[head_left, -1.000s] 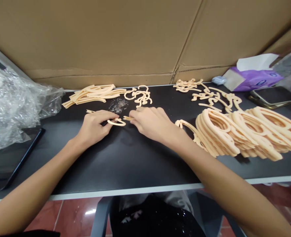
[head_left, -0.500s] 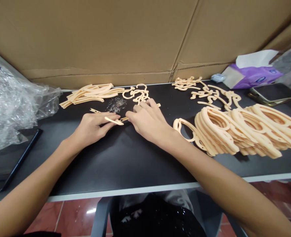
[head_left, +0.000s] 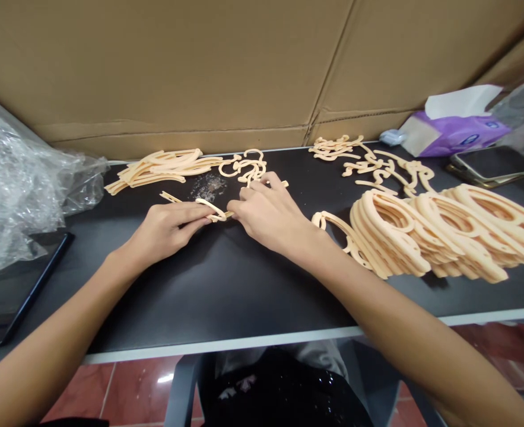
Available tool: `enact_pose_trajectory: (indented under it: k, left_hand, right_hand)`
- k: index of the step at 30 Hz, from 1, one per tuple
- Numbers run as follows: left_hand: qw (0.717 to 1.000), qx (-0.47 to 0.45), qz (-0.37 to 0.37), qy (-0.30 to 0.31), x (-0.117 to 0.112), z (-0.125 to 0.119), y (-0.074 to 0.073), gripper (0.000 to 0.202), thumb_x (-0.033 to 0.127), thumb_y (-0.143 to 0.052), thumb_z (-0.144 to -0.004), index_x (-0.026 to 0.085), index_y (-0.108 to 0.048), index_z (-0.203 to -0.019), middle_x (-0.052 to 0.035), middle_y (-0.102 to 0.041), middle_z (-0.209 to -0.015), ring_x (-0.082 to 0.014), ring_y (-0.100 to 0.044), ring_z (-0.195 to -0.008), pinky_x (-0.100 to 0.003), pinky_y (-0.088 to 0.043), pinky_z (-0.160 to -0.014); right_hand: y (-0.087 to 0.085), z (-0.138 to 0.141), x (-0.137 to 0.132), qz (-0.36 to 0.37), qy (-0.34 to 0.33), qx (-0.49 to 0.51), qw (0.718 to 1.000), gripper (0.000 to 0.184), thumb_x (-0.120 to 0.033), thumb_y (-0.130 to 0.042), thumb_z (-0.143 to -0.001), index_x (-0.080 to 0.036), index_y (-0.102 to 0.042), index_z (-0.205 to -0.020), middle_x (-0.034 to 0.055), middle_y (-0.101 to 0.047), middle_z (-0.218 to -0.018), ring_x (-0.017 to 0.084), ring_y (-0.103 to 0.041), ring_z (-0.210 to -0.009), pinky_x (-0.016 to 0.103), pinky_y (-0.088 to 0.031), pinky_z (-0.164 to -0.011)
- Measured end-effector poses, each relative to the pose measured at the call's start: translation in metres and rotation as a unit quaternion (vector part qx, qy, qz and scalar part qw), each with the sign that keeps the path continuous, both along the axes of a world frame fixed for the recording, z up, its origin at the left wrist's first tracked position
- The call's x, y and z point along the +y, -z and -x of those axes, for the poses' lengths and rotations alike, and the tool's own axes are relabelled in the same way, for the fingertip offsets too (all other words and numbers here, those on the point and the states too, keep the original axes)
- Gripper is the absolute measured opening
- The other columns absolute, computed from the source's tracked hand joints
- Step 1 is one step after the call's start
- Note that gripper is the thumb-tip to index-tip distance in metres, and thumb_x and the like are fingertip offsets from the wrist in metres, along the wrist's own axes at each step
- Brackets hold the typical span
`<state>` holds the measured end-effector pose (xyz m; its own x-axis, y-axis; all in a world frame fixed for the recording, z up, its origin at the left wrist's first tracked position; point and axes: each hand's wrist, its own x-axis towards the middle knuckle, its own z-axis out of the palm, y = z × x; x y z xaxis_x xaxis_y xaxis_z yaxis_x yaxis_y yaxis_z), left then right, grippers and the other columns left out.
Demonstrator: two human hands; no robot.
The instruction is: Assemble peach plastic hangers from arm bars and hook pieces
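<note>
My left hand (head_left: 168,228) and my right hand (head_left: 268,214) meet at the middle of the black table (head_left: 226,284). Both are closed on one thin peach plastic piece (head_left: 212,209), a curved strip with a straight bar whose ends stick out past the left hand's knuckles and beyond the right hand's fingers. Just behind the hands lie small clear plastic scraps (head_left: 207,187) and a cluster of peach hook pieces (head_left: 246,168). A pile of curved peach strips (head_left: 161,167) lies at the back left.
A long stack of peach hanger-shaped frames (head_left: 440,234) fills the right side. More loose hook pieces (head_left: 377,165) lie behind it. A purple tissue pack (head_left: 455,130) and a phone (head_left: 495,163) sit at the far right. Crumpled clear plastic (head_left: 21,196) and a dark tablet (head_left: 12,290) are at the left; a cardboard wall (head_left: 199,71) stands behind.
The hands shifted slightly toward the back of the table with the piece. The curved strip in the left fingers has turned and lifted a little; the right hand's fingers slid along the bar.
</note>
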<state>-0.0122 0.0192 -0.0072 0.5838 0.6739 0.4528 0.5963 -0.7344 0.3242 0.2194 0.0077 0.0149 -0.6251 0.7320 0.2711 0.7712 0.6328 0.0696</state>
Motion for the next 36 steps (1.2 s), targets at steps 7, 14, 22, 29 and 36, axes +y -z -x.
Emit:
enact_pose_trajectory:
  k: [7,14,22,29,36]
  left_hand:
    - [1.000,0.006,0.022,0.017,0.000,0.001,-0.001,0.025,0.038,-0.057,-0.098,0.029,-0.079,-0.107,0.0002,-0.078,-0.113,-0.0203,-0.075,-0.103,-0.033,-0.057,-0.102]
    - [0.998,0.020,0.049,0.020,-0.001,0.002,-0.004,0.024,0.040,-0.057,-0.098,0.033,-0.077,-0.108,0.0016,-0.078,-0.113,-0.0216,-0.075,-0.103,-0.033,-0.059,-0.099]
    - [0.998,0.056,0.022,0.028,-0.002,0.005,-0.008,0.024,0.040,-0.056,-0.097,0.033,-0.078,-0.104,0.0014,-0.079,-0.105,-0.0219,-0.077,-0.088,-0.033,-0.061,-0.083]
    - [0.997,0.077,0.000,0.003,-0.004,0.008,-0.006,0.026,0.044,-0.056,-0.098,0.032,-0.079,-0.102,0.0005,-0.080,-0.101,-0.0224,-0.077,-0.084,-0.033,-0.060,-0.075]
    - [0.996,0.089,-0.003,-0.016,-0.005,0.008,-0.006,0.030,0.047,-0.055,-0.097,0.031,-0.080,-0.095,-0.0012,-0.079,-0.084,-0.0203,-0.074,-0.071,-0.031,-0.057,-0.068]
  right_hand:
    - [-0.003,-0.001,-0.002,-0.001,-0.023,-0.007,1.000,0.033,-0.012,-0.043,-0.100,-0.018,-0.075,-0.100,0.0097,-0.075,-0.098,0.024,-0.059,-0.095,0.040,-0.025,-0.095]
    - [-0.009,-0.001,-0.002,0.011,-0.042,-0.033,0.999,0.035,-0.011,-0.043,-0.100,-0.017,-0.077,-0.098,0.0102,-0.074,-0.097,0.024,-0.056,-0.095,0.041,-0.026,-0.092]
    - [-0.002,-0.001,-0.002,-0.016,-0.079,-0.037,0.996,0.035,-0.011,-0.042,-0.101,-0.018,-0.076,-0.096,0.0089,-0.071,-0.092,0.023,-0.052,-0.091,0.041,-0.027,-0.092]
    - [0.002,-0.001,0.002,-0.018,-0.078,-0.027,0.996,0.037,-0.010,-0.041,-0.100,-0.019,-0.076,-0.093,0.0077,-0.070,-0.089,0.022,-0.050,-0.089,0.040,-0.027,-0.091]
    - [0.010,0.000,0.005,-0.009,-0.081,-0.014,0.997,0.036,-0.017,-0.041,-0.104,-0.017,-0.075,-0.092,0.0078,-0.069,-0.087,0.021,-0.049,-0.085,0.038,-0.025,-0.085]
